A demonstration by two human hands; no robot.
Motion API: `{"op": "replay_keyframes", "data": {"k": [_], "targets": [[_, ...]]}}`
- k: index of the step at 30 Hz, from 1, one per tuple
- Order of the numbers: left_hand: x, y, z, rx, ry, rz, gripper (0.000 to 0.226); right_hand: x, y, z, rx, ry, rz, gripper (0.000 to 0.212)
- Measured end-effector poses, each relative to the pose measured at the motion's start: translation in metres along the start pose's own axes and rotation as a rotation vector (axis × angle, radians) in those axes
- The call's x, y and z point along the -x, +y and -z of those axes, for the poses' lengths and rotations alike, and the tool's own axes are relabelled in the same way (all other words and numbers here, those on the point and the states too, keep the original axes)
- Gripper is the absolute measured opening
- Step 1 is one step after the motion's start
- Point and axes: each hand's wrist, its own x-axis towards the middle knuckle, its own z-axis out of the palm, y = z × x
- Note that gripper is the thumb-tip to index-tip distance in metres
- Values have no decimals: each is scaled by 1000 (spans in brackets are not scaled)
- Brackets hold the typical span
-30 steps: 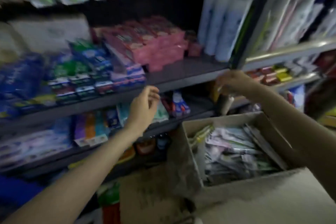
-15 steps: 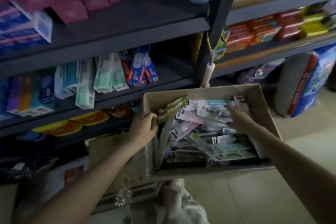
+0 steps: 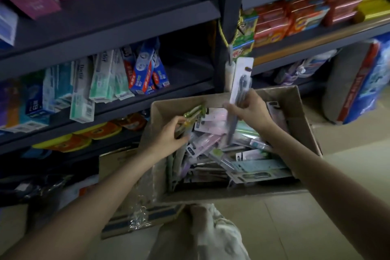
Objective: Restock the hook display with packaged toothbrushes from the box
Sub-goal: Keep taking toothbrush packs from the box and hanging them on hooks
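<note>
We are at the picking step: both hands are in the box (image 3: 295, 112), drawing out packs to hang. Our right hand (image 3: 251, 110) has its fingers curled round a grey pack (image 3: 242, 78), held nearly upright with its hang-hole end uppermost, over the box's far wall. Our left hand (image 3: 168, 137) has its fingers and thumb wrapped round a green pack (image 3: 193, 115) standing against the box's left wall, its lower end down among the others. The rest of the toothbrushes (image 3: 238, 154) lie jumbled in the box, which sits on the floor against the shelves (image 3: 126, 17). Next, we judge, each pack has to be lifted free and its hole threaded onto a hook, which calls for turning the card square to the hook and keeping the hole end clear of our fingers. What we cannot make out is the hook display itself: it lies outside this view. A yellow cord (image 3: 222, 31) and a small hanging packet (image 3: 244, 34) show on the post (image 3: 230, 6), but whether they are part of it is unclear. The light is dim, the print on the packs is unreadable, and how many lie underneath is hidden
</note>
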Motion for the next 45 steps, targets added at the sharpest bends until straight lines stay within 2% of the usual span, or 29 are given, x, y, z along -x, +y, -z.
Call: {"op": "replay_keyframes", "data": {"k": [2, 4, 6, 8, 9, 10, 12, 13, 15, 17, 19, 21, 23, 25, 30, 33, 38, 45], "targets": [[-6, 18, -6, 180, -88, -4, 52, 4, -24, 0, -301, -86, -63, 29], [-11, 30, -10, 292, -107, -42, 47, 11, -36, -6, -433, -205, -37, 10], [-13, 36, -12, 318, -26, -77, 30, 16, -36, -13, -495, -309, -15, 11], [-12, 33, -7, 266, 53, -56, 22, 12, -22, -14, -432, -349, 4, 18], [-10, 29, -3, 231, 68, -31, 21, 5, -8, -13, -286, -330, 27, 20], [-8, 21, 1, 198, 80, -9, 19, -3, 10, -10, -26, -312, 52, 24], [-2, 4, 9, 123, 100, 35, 16, -11, 47, -4, 589, -351, 9, 45], [2, -3, 13, 95, 109, 57, 16, -11, 63, -2, 789, -398, -24, 58], [9, -14, 18, 93, 123, 81, 17, -8, 82, -4, 977, -434, -22, 74], [12, -18, 20, 109, 137, 98, 17, -5, 90, -12, 1098, -402, 67, 79], [14, -18, 20, 129, 142, 101, 17, -1, 94, -21, 1209, -413, 168, 79], [13, -17, 20, 149, 145, 83, 18, 1, 98, -26, 1267, -416, 220, 69], [14, -14, 19, 147, 130, 61, 22, 1, 90, -21, 1176, -411, 185, 51], [14, -11, 20, 144, 111, 34, 25, -3, 69, -13, 935, -377, 143, 36], [15, -3, 39, 208, 162, 7, 20, 1, -14, 0, 336, -214, 249, 30], [19, 8, 61, 219, 200, -47, 22, 7, -65, 0, -127, -259, 233, 22], [38, 20, 107, 254, 268, -145, 20, 21, -135, -9, -308, -225, 314, 22], [80, 13, 194, 226, 389, -276, 22, 40, -238, -39, -509, -94, 346, 27]]}}
